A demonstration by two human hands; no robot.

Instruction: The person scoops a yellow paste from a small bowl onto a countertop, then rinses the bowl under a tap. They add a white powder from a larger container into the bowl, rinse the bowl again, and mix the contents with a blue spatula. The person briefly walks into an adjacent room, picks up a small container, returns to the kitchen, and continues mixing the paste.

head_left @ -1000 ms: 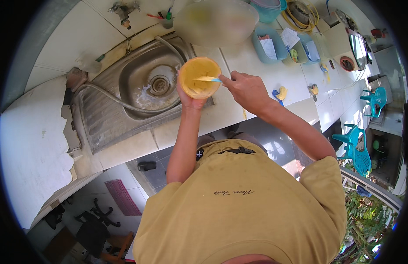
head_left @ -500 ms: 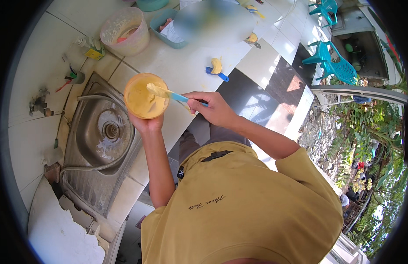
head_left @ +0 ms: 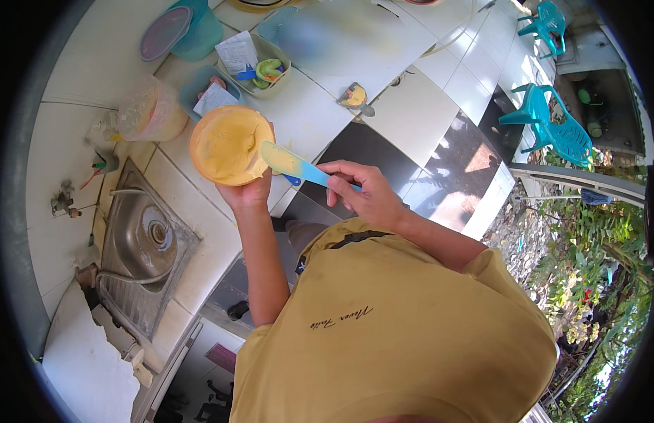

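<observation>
Since half a second back you've swung your head so the sink (head_left: 147,243) slid to about 8 o'clock of the bowl, and the spatula's blade now sits on the bowl's rim instead of down inside it. Your left hand (head_left: 248,192) is cupped under one orange bowl (head_left: 230,144), fingers wrapped on its lower edge, tipping the mouth toward you, I'd guess so you can see the yellow batter coating the inside. Your right hand (head_left: 362,192) is closed round the handle of one blue spatula (head_left: 298,166), blade smeared yellow and resting at the bowl's 3 o'clock edge, looks like a scraping angle. The bowl hangs above the white tiled bench (head_left: 298,113), not set down on it. Count-wise: one sink, one teal lidded tub (head_left: 182,32) at 11 o'clock, one clear lidded tub (head_left: 147,111) at 9 o'clock just beside the bowl, two small trays of bits (head_left: 260,63) at 12 o'clock, and two teal plastic chairs (head_left: 552,127) way off at 2 o'clock.
</observation>
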